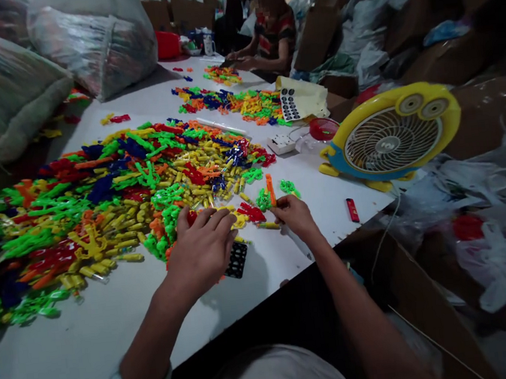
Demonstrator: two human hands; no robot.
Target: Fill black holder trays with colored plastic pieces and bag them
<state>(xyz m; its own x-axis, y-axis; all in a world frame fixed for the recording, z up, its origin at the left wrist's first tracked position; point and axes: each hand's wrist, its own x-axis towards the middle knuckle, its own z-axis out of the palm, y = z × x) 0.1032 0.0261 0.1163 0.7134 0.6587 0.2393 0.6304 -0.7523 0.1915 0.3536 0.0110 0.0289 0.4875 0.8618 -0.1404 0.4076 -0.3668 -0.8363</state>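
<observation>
My right hand [295, 214] pinches a small orange plastic piece [270, 189], which stands upright from the fingertips. Just beside it sit bright green plastic pieces [263, 200] and a red piece [252, 212]. My left hand [204, 244] reaches over the near edge of a big heap of coloured plastic toy parts [112, 186], its fingers stretched out and slightly apart. Partly under that hand lies a black sheet with round marks [237, 260]. Small yellow tubes [123, 220] are mixed into the heap. What the left palm touches is hidden.
A yellow fan [387, 139] stands at the table's right edge, near a red lighter [352, 210] and a white box [281, 144]. Large filled bags [93, 43] stand back left. A co-worker [275, 30] sits across the white table [71, 353], behind smaller heaps of parts [230, 102].
</observation>
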